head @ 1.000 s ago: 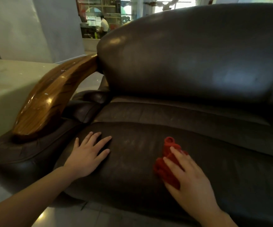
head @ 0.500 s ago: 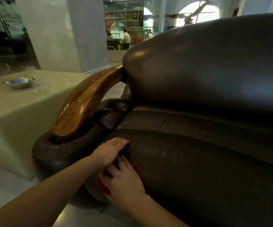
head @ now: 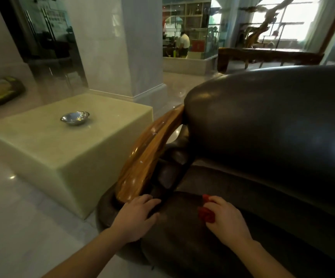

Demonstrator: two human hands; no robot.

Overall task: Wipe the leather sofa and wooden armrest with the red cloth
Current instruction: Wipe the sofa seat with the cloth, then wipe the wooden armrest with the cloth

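Polished pale marble floor [head: 12,207], glossy, picking up small light spots. Left of centre: low pale-green stone block [head: 66,149], with a small shiny metal bowl [head: 75,117] on top. Behind it a white square pillar [head: 122,45] with a stepped base. Far left: dark glass door [head: 46,37] with long vertical handles, reflective. A dark-edged slab [head: 0,91] shows at the left frame edge, blurred. Back centre: glass-walled area with wooden shelving [head: 190,23]; a person in a white top [head: 184,44] stands there. Back right: heavy wooden bench [head: 267,55], gnarled wood sculpture [head: 263,27] behind it. Bright, overexposed window [head: 295,19]; strong daylight from that side.
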